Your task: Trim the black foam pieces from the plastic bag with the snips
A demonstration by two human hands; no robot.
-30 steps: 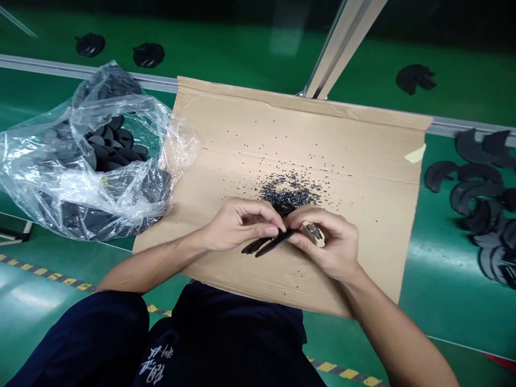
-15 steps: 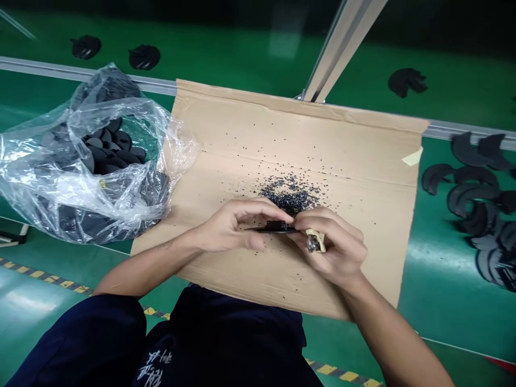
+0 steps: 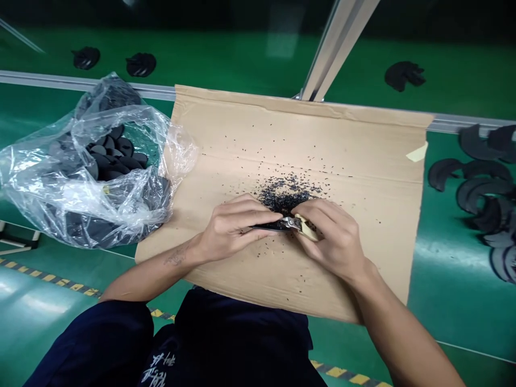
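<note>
My left hand [image 3: 231, 226] is closed round a flat black curved part [image 3: 266, 227], held edge-on over a sheet of brown cardboard [image 3: 355, 161]. My right hand [image 3: 330, 236] grips a small cutter with beige handles [image 3: 302, 227]. Its metal tip [image 3: 287, 222] touches the end of the black part. Just beyond both hands lies a heap of small black trimmings [image 3: 284, 194] on the cardboard.
A clear plastic bag [image 3: 80, 172] full of black parts lies to the left of the cardboard. Several more black curved parts [image 3: 479, 188] are spread on the green table at the right. A metal rail [image 3: 80, 83] and a slanted post [image 3: 334, 43] run behind.
The black part has been turned from a slanted, broadside hold to edge-on and level. My right hand turned the cutter so that its tip now meets the part.
</note>
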